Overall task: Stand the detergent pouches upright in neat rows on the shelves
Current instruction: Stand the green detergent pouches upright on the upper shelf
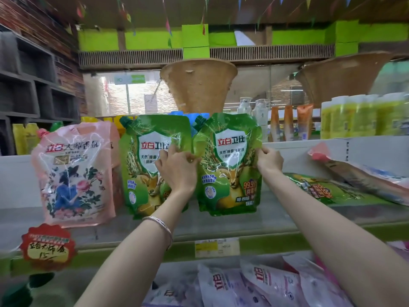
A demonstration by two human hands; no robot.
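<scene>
A green detergent pouch (230,160) stands upright at the middle of the top shelf (221,224). My left hand (177,171) pinches its left edge and my right hand (269,160) pinches its right edge. Touching it on the left stands a second green pouch (143,165), partly hidden by my left hand. A pink flowered pouch (73,173) stands upright further left. On the right of the shelf another green pouch (325,189) lies flat, with a pink pouch (363,173) lying across it.
White and purple pouches (265,282) lie in a heap on the lower shelf. A red price sign (48,247) and a price label (217,247) hang on the green shelf edge. Bottles and tubes (358,116) stand behind the shelf's white back wall.
</scene>
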